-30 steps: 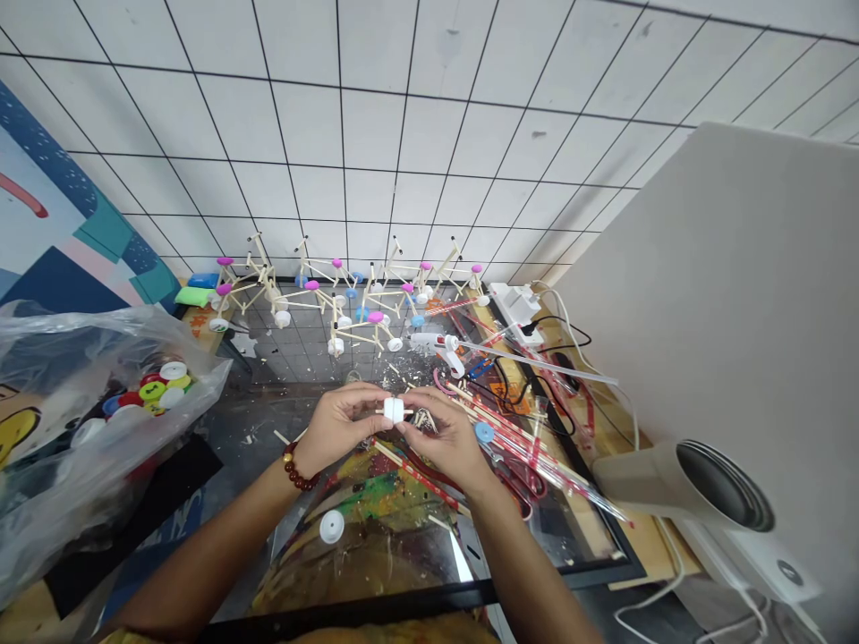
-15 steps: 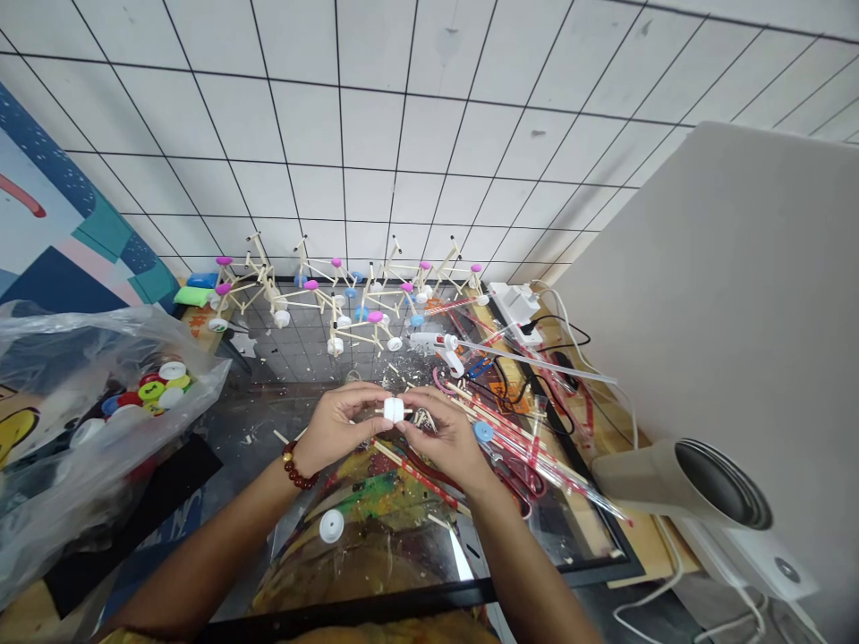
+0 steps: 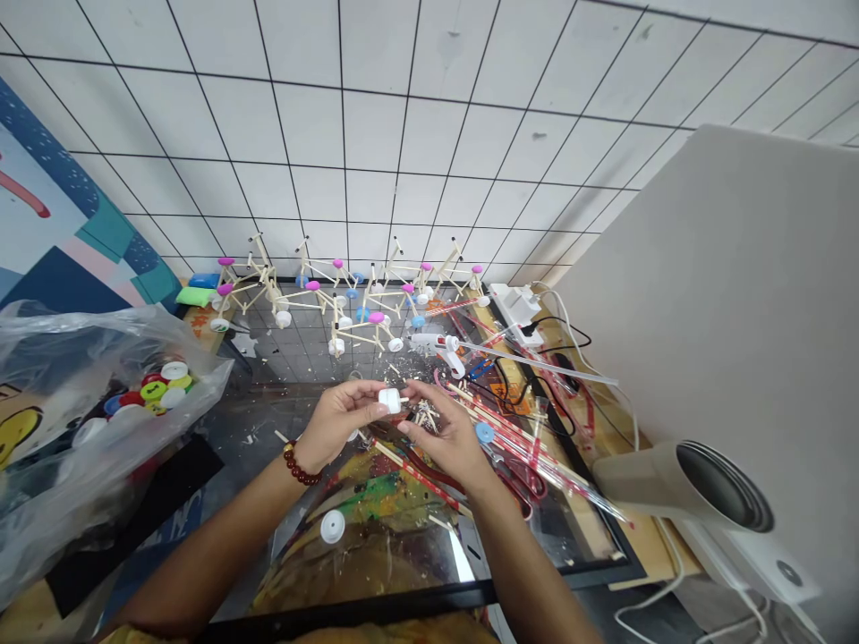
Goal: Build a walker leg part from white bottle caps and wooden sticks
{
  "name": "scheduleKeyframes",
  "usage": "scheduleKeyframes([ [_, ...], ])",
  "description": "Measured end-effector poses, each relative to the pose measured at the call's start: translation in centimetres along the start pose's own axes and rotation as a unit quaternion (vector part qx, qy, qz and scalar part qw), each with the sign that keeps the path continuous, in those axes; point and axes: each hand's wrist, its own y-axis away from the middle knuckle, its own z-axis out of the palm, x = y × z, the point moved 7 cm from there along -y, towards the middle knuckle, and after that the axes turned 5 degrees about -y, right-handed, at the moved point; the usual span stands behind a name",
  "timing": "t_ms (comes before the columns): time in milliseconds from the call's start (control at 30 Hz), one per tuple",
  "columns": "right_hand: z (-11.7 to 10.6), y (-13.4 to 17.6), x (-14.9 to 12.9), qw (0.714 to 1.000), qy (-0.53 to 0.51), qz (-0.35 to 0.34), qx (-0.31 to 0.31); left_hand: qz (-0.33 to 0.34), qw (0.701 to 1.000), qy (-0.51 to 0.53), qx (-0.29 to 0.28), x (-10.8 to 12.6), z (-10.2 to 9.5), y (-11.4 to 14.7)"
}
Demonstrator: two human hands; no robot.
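The left hand (image 3: 339, 420) pinches a white piece (image 3: 389, 400) between thumb and fingertips, nearly closed on it; a short stick (image 3: 403, 400) juts from the piece's right side. The right hand (image 3: 449, 438) is partly open, thumb and forefinger apart around the stick's free end; whether either touches it, I cannot tell. The white piece is up in front of the person, above the middle of the worktop (image 3: 248, 394). A bracelet (image 3: 301, 467) circles the left wrist. A loose white cap (image 3: 332, 527) lies nearer the person, and a blue cap (image 3: 484, 433) sits just right of the right hand, beside wrapped sticks (image 3: 530, 444). Beyond the hands lies a glue gun (image 3: 429, 342), with stick models (image 3: 377, 317) standing farther back. At left, a clear bag (image 3: 107, 331) holds coloured caps (image 3: 153, 390).
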Motion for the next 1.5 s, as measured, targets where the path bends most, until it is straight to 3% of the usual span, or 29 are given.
scheduleKeyframes([
  [133,-0.4,-0.1,-0.2,1.000,0.012,-0.018,0.022,-0.041,0.997,0.058,-0.004,-0.1,0.3,0.0],
  [333,-0.4,-0.3,-0.6,0.998,0.026,-0.039,0.035,-0.077,0.996,0.030,-0.026,-0.1,0.9,0.3],
  [667,-0.6,-0.3,0.3,0.998,-0.014,0.014,0.052,0.017,0.998,-0.025,-0.050,0.2,1.0,0.2],
  [867,-0.4,-0.3,0.2,0.999,-0.014,0.012,0.041,0.084,0.993,-0.083,-0.020,1.1,0.7,0.5],
  [1167,0.2,0.0,-0.5,0.999,0.038,-0.026,-0.025,0.037,0.996,-0.080,-0.024,0.4,0.3,0.3],
  [1500,-0.1,0.0,-0.5,0.998,0.047,-0.030,-0.009,0.048,0.994,-0.099,-0.014,0.0,0.6,0.3],
])
